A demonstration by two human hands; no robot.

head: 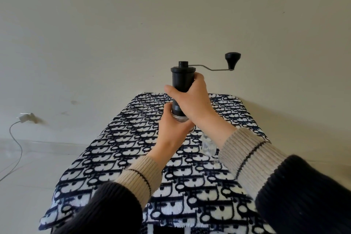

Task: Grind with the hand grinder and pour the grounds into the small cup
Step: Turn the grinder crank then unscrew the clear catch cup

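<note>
Both hands are holding the grinder [182, 79] upright above the tabletop [117, 138]: right hand [191, 99] gripping its body, left hand [173, 129] gripping its clear base. The crank knob [232, 60] is standing free. Probably unscrewing the base comes next, then pouring into the small cup [208, 145] just below the grinder.

One view only: head-worn wide-angle camera, facing forward and down along both arms. Near field: dark sleeves with beige ribbed cuffs [245, 156] at the bottom edge. Mid field: desk under a navy-and-white patterned fleece cover [106, 157]. Far: plain off-white wall [133, 15], bowed by the lens.
</note>
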